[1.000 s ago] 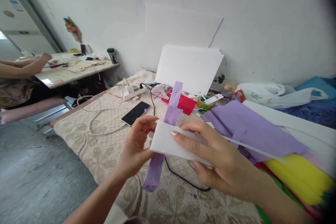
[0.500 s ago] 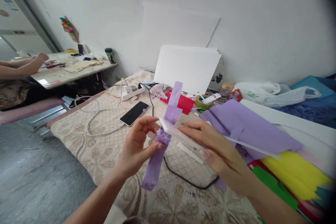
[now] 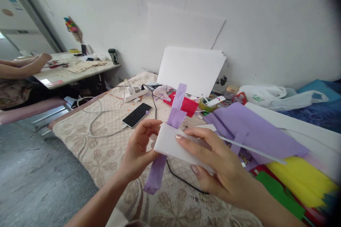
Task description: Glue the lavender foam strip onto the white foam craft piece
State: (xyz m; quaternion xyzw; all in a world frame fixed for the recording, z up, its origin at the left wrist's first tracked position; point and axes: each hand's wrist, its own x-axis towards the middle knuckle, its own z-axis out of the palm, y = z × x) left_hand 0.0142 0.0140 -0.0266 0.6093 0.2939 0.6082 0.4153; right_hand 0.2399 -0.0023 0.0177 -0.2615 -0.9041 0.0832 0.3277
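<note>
Step in hand, as judged: binding the purple crepe strip (image 3: 170,127) around the white foam piece (image 3: 173,145). To do it well, keep the strip taut and square across the piece, pin the crossing with a thumb, and turn the piece rather than drag the paper, which looks thin enough to tear.

Left hand (image 3: 138,149): fingers (image 3: 149,126) curled, gripping the left end of the white foam piece and pressing the strip against it. The strip's lower tail hangs below this hand; the upper end stands up behind the piece.

Right hand (image 3: 215,163): fingers (image 3: 186,138) half closed, laid flat on the piece's top face, thumb underneath, clamping it.

Both are held in the air above the bed (image 3: 87,142), over its near edge. On the bed beyond: a black phone (image 3: 137,114) toward the left edge, purple sheet (image 3: 253,131) and yellow sheet (image 3: 301,177) along the right edge.
</note>
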